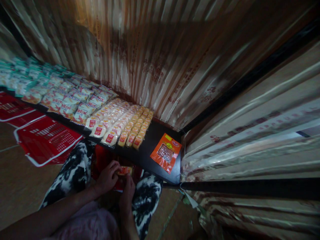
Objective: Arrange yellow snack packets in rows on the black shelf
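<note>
Between my knees, my left hand (109, 177) and my right hand (128, 190) are both closed on a small wrapped snack pack (125, 170) with a red and yellow label. My left fingers pinch its left end, and my right fingers hold it from the lower right. Below them is a red basket (101, 158), partly hidden by my hands and legs. Just beyond, on a black shelf (156, 131), stand rows of similar yellowish wrapped snacks (137, 128). Whiter wrapped snacks (110, 125) are lined up to their left.
An orange snack bag (166, 152) lies flat at the shelf's right end. White snack bags (71, 100) and green-white bags (23, 75) fill the shelf leftward. Red baskets (51, 138) with white handles sit on the floor at left. Pleated plastic sheeting (160, 60) hangs behind and right.
</note>
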Demonstrator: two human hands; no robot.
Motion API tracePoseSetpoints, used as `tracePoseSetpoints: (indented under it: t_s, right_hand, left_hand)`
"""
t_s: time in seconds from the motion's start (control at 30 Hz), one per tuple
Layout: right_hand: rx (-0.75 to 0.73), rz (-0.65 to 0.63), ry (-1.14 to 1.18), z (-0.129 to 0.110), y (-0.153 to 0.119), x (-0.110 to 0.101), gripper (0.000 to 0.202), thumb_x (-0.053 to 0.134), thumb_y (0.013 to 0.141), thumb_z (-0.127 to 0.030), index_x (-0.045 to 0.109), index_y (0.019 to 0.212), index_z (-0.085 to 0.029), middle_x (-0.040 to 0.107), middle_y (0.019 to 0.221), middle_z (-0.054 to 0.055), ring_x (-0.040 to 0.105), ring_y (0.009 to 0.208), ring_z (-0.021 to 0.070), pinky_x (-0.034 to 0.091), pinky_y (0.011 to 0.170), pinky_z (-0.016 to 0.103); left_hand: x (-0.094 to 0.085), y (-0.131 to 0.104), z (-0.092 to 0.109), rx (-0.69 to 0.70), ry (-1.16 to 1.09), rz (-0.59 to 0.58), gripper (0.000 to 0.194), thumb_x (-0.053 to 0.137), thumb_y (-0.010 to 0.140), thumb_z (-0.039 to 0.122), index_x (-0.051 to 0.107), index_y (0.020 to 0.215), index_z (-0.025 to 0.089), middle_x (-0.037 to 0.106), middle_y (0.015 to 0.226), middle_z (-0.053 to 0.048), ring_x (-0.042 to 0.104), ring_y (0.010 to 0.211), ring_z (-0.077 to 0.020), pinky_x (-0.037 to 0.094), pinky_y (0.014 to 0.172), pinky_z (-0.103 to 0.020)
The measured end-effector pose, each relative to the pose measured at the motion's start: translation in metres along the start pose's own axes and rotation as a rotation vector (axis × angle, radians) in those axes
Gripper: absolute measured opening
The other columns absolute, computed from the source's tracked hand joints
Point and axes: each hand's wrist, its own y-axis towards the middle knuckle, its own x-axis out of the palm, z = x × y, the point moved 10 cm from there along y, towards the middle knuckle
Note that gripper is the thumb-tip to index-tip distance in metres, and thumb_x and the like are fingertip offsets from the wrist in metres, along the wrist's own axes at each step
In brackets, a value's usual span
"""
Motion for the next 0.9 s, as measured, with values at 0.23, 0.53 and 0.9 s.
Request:
tracePoseSetpoints:
  t_s: [0.23,0.53,0.9]
  right_hand:
    - [-0.139,0.128,-0.111,-0.015,0.004,-0.021,0.033,0.055,0.078,-0.046,0.067,0.085,-0.016,0.07,0.089,0.007,0.063,0.085,0.0202,0.049,0.08,0.032]
    - [-0.156,0.06,-0.088,-0.019,0.007,-0.015,0.029,0.055,0.079,-0.04,0.068,0.09,-0.017,0.067,0.105,0.01,0.061,0.097,0.0213,0.049,0.081,0.031]
    - [-0.21,0.107,-0.158,-0.028,0.005,-0.012,0.028,0.058,0.077,-0.043,0.068,0.076,-0.017,0.067,0.1,0.008,0.061,0.088,0.0187,0.048,0.075,0.028]
  left_hand:
    - [0.004,-0.004,-0.007,-0.131,-0.226,0.023,0.034,0.043,0.058,0.009,0.059,0.087,0.019,0.056,0.098,-0.006,0.055,0.098,-0.0207,0.043,0.093,-0.035]
    - [0.027,-0.017,-0.03,-0.602,-0.726,-0.024,0.028,0.053,0.056,0.022,0.057,0.083,0.018,0.062,0.08,-0.001,0.057,0.077,-0.0183,0.045,0.072,-0.029]
    - [0.031,-0.021,-0.024,-0.71,-0.96,-0.045,0.029,0.059,0.059,0.03,0.06,0.085,0.017,0.066,0.076,-0.002,0.063,0.077,-0.0205,0.047,0.077,-0.031]
